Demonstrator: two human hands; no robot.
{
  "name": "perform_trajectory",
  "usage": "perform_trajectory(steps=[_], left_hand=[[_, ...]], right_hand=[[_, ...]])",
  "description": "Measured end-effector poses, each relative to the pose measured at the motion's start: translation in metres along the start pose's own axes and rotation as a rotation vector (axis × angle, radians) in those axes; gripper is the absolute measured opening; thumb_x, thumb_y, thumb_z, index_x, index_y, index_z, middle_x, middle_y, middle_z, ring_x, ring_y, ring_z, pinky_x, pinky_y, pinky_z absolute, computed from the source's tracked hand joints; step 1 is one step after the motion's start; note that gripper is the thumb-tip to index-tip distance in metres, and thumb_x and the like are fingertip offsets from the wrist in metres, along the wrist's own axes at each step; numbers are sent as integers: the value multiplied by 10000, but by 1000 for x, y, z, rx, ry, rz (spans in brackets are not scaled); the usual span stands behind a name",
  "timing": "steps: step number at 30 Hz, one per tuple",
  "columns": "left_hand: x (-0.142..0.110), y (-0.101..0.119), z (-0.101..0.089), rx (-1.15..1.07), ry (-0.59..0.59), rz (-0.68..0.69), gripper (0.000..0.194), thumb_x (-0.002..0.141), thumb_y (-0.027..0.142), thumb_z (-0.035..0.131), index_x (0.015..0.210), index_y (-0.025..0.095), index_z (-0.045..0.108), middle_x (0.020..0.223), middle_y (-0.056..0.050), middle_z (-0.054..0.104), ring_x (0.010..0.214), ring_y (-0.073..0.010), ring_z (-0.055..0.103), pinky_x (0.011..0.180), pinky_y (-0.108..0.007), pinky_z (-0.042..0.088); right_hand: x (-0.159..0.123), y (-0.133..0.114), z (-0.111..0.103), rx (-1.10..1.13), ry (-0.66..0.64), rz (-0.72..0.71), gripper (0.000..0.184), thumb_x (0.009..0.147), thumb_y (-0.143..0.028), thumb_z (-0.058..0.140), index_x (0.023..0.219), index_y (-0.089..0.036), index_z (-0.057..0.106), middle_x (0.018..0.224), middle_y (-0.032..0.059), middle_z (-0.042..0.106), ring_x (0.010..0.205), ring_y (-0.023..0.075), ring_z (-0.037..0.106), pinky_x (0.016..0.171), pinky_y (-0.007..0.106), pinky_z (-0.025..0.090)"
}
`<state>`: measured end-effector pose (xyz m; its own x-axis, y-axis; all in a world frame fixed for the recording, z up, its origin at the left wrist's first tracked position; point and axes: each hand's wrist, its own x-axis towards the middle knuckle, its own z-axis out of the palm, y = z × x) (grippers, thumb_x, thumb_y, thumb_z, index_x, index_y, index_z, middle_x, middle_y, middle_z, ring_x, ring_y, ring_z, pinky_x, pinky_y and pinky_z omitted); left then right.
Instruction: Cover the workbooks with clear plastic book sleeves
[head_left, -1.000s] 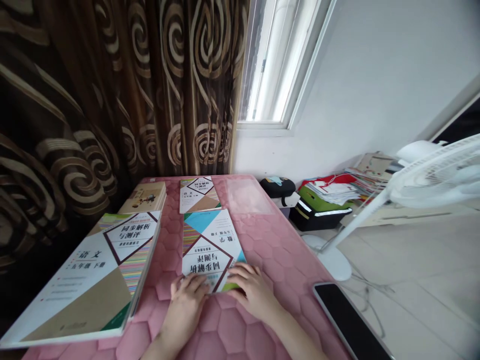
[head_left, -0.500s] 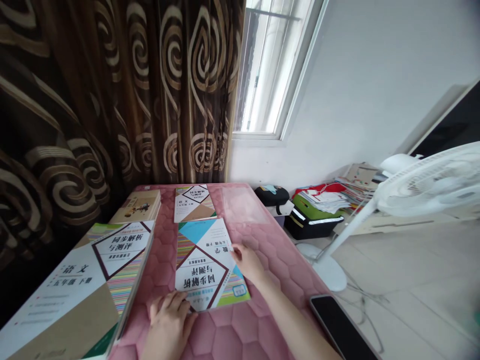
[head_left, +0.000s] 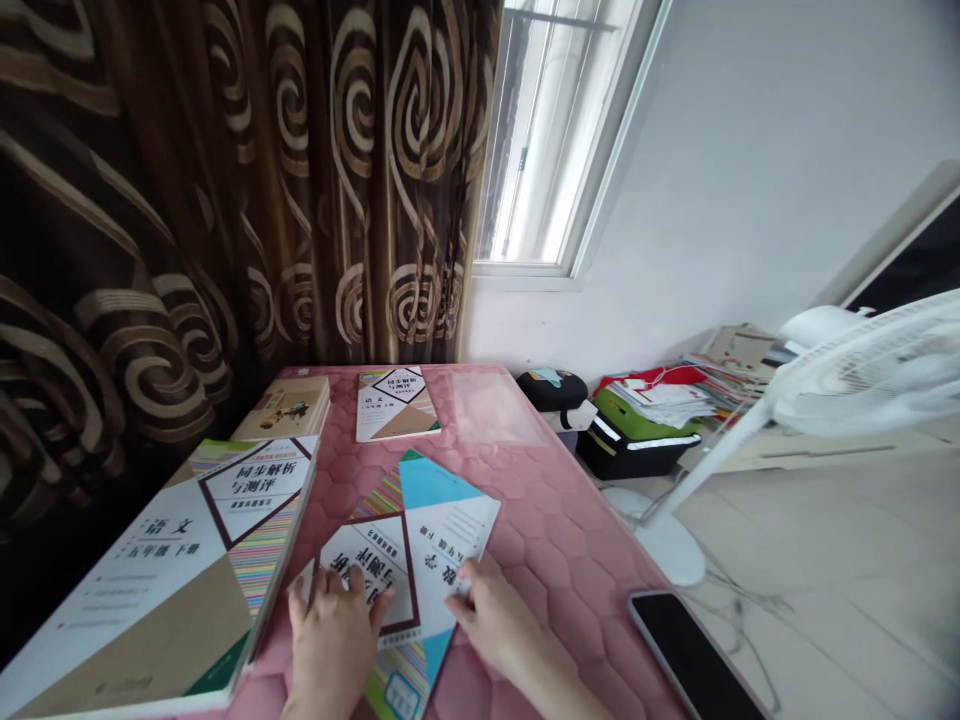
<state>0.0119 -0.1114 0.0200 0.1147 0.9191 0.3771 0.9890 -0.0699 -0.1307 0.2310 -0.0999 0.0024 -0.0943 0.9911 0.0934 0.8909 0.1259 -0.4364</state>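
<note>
A math workbook [head_left: 442, 530] with a white, blue and striped cover lies turned at an angle on the pink padded surface. My left hand [head_left: 334, 625] rests on its near left part, fingers spread over the printed title. At the workbook's right edge, my right hand [head_left: 491, 620] grips it with thumb and fingers; the underside of that grip is hidden. Left of my hands lies a stack of larger-looking workbooks [head_left: 157, 590] with a white and tan cover. Farther back, a smaller-looking Chinese workbook [head_left: 397, 405] lies flat.
A tan book stack [head_left: 281, 410] sits at the back left by the patterned curtain [head_left: 360, 180]. A phone [head_left: 690, 650] lies at the right edge. Beyond stand a white fan [head_left: 720, 440], a black-and-green bag [head_left: 637, 440] and a black case [head_left: 553, 390].
The math workbook has been turned and drawn nearer to me, away from the Chinese workbook behind it. My right hand has moved nearer with its edge; my left hand now lies on the cover.
</note>
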Motion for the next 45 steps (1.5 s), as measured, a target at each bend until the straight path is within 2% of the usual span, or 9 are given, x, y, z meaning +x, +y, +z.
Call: perform_trajectory(steps=[3, 5, 8, 13, 19, 24, 32, 39, 45], left_hand=[[0, 6, -2, 45, -46, 20, 497, 885, 496, 467, 1094, 117, 711, 960, -197, 706, 977, -347, 622, 965, -550, 349], [-2, 9, -3, 49, -67, 14, 498, 885, 466, 472, 1145, 102, 692, 1010, -213, 699, 1016, -361, 617, 972, -557, 351], [-7, 13, 0, 38, -80, -3, 505, 876, 424, 490, 1208, 82, 658, 1084, -239, 683, 1072, -383, 603, 988, -577, 346], [-13, 15, 10, -7, -68, -34, 508, 859, 385, 514, 1234, 67, 640, 1145, -263, 663, 1145, -403, 570, 1038, -615, 294], [5, 14, 30, 8, -27, -15, 505, 874, 369, 475, 1223, 42, 637, 1147, -274, 665, 1166, -414, 560, 1053, -640, 255], [56, 27, 42, 83, -145, -82, 524, 904, 372, 466, 1301, 51, 583, 1264, -291, 599, 1285, -411, 471, 1074, -622, 238], [129, 41, 68, -156, -251, -85, 551, 940, 422, 395, 1408, 143, 479, 1496, -241, 386, 1407, -359, 322, 1099, -653, 181], [124, 42, 72, -164, -110, -80, 516, 934, 395, 451, 1365, 122, 528, 1468, -253, 422, 1376, -386, 360, 1097, -666, 186], [94, 45, 49, -264, -7, 143, 336, 889, 78, 444, 1099, 156, 695, 1192, -182, 651, 1225, -342, 532, 1062, -674, 269]], right_hand=[[22, 9, -23, -36, 24, 74, 178, 908, -315, 523, 811, -253, 660, 830, 56, 731, 774, 240, 694, 618, 314, 479], [51, 21, -39, -138, 131, 58, 190, 926, -259, 492, 929, -213, 677, 1023, 101, 711, 978, 248, 659, 791, 325, 482], [94, 37, -50, -241, 109, 105, 247, 933, -292, 502, 1047, -164, 680, 1141, 148, 674, 1115, 273, 597, 919, 352, 433], [127, 47, -42, -229, 3, 145, 357, 961, -378, 448, 971, -135, 710, 1002, 172, 724, 996, 269, 660, 838, 334, 438], [119, 62, -37, -176, -82, 147, 343, 939, -395, 499, 862, -150, 728, 897, 135, 752, 895, 226, 686, 709, 265, 417], [103, 77, -35, -147, -114, 181, 402, 965, -405, 450, 804, -161, 726, 894, 117, 758, 850, 205, 699, 664, 244, 412], [99, 82, -33, -206, 18, 343, 454, 1007, -389, 344, 956, -132, 713, 967, 178, 741, 933, 258, 704, 708, 273, 444], [98, 82, -29, -230, 58, 369, 457, 1008, -418, 338, 940, -146, 699, 939, 159, 747, 919, 261, 707, 686, 278, 440], [99, 83, -29, -238, 72, 367, 452, 1008, -417, 344, 927, -142, 694, 914, 157, 743, 878, 250, 700, 679, 287, 422]])
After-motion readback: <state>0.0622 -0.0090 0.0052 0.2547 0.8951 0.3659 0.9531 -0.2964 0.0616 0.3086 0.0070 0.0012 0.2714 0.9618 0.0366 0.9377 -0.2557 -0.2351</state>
